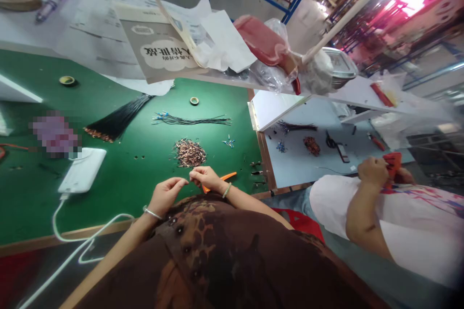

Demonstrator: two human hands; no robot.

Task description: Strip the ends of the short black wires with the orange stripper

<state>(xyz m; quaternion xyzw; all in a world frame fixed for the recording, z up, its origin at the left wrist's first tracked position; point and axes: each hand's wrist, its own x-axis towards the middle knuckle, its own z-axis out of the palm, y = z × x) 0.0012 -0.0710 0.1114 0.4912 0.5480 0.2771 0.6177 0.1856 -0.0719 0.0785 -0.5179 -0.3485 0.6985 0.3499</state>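
My left hand [166, 196] is closed in a pinch just over the green table, near its front edge. Close by, my right hand [207, 178] is pinched too, its fingertips almost meeting the left ones. Whatever lies between the fingers is too small to make out. Partly covered by my right hand and wrist is an orange-handled hand tool [228, 176]; its working end is hidden. Just beyond my hands is a heap of small copper-coloured terminals [189, 153]. A few blue-ended pieces [228, 141] lie to its right, and black wires with blue ends [192, 120] behind it.
A thick bundle of black wires [119, 118] lies at the left, near a white power bank [82, 170] with a cable. A tape roll [194, 101] sits farther back. Papers [159, 48] overhang from the shelf. At right, a co-worker's hand [373, 171] holds an orange-red object.
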